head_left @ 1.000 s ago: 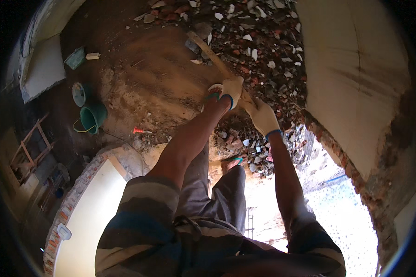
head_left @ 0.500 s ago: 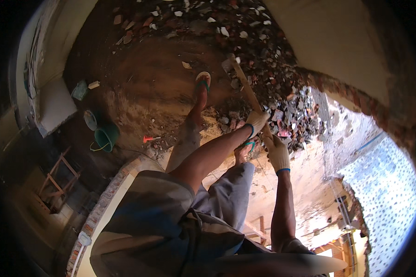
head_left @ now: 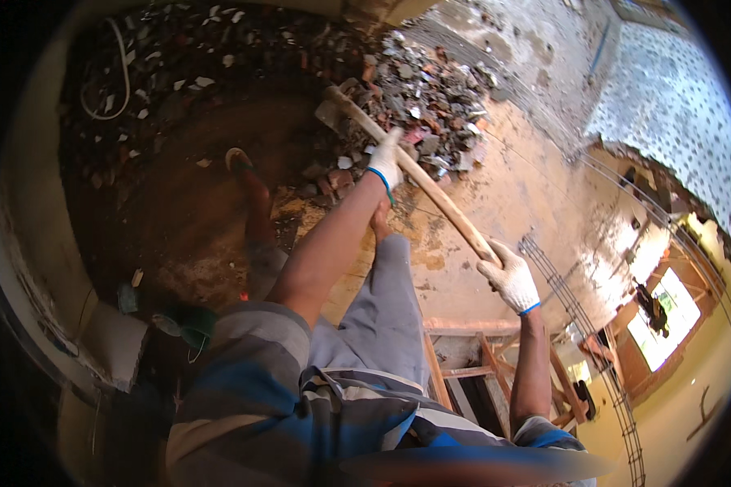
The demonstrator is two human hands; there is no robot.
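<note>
A long wooden-handled hoe (head_left: 443,199) slants across the middle, its far end over broken rubble (head_left: 430,101). What shows of its dark flat head (head_left: 330,116) lies against the near edge of the pile. My left hand (head_left: 387,158), in a white knit glove with a blue cuff, is wrapped round the middle of the handle. Farther down, at the near right end, my gloved right hand (head_left: 512,280) is closed on the handle. The two hands are well apart along it.
My sandalled foot (head_left: 237,159) stands on dark, dirty floor. More rubble and a pale hose loop (head_left: 127,73) lie far left. A green bucket (head_left: 196,326) is at left. Wooden frames (head_left: 471,371) and a steel rebar cage (head_left: 581,325) stand near right.
My view has swung toward the right. My right hand has slid away from the left to the handle's end, so the two hands are farther apart.
</note>
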